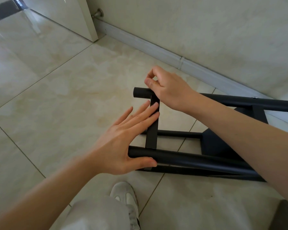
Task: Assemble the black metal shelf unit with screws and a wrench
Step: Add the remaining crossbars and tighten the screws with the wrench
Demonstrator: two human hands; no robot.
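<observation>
The left hand (pixel 123 140) is open, its straight fingers pressed flat on a black bar (pixel 152 128) and its thumb on the near pole (pixel 189 159). The right hand (pixel 166 87) rests on the far pole (pixel 140 92), finger and thumb pinched together; I cannot tell what they hold. The black shelf (pixel 218 145) lies on its side on the tile floor (pixel 65 100), near the wall (pixel 206 27).
</observation>
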